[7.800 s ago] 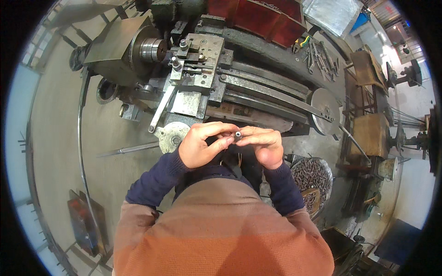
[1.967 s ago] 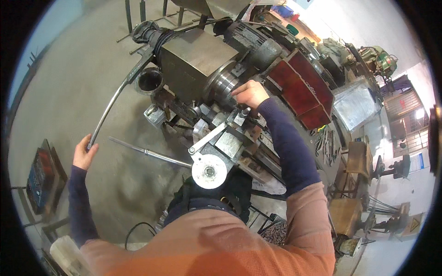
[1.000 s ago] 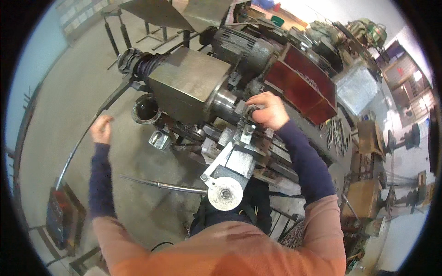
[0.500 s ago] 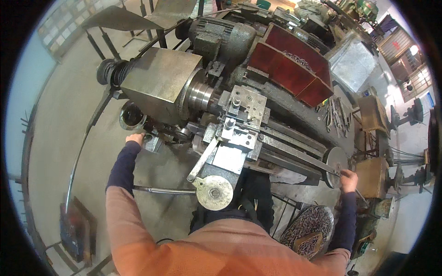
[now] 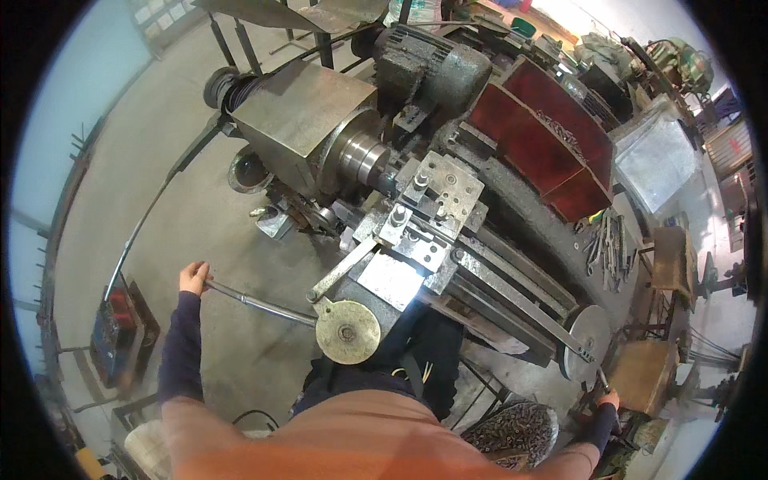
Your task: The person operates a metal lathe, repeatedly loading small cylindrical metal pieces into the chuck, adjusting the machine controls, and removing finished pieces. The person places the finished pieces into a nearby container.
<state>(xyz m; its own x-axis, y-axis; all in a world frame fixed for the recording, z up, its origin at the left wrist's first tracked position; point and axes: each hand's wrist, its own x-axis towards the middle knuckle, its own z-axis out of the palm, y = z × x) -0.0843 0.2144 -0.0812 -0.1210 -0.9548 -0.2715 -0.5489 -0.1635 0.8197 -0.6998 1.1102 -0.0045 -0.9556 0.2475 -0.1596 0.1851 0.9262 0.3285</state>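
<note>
My left hand (image 5: 194, 278) is closed round the free end of a long metal lever (image 5: 260, 302). That lever runs to a round metal disc (image 5: 346, 332) at the front of the lathe's slide. Out to the right, my right hand (image 5: 610, 398) grips a rod handle (image 5: 601, 376) beside the round wheel (image 5: 588, 344) at the end of the lathe bed; its fingers show only partly. Between the hands lies the tool slide (image 5: 432, 216) with bolted blocks. Its tool end sits near the shiny spindle chuck (image 5: 362, 160), and what the chuck holds is hard to make out.
Behind the slide stands a dark red bin (image 5: 528, 128) with small metal parts. Several wrenches (image 5: 610, 248) lie to its right. A heap of small metal parts (image 5: 520, 432) fills a container by my right side. An electric motor (image 5: 432, 68) sits behind the headstock (image 5: 300, 108).
My left hand has gone from beside the small metal box under the headstock to the lever's end. My right hand has moved lower beside the wheel. The view has shifted and tilted.
</note>
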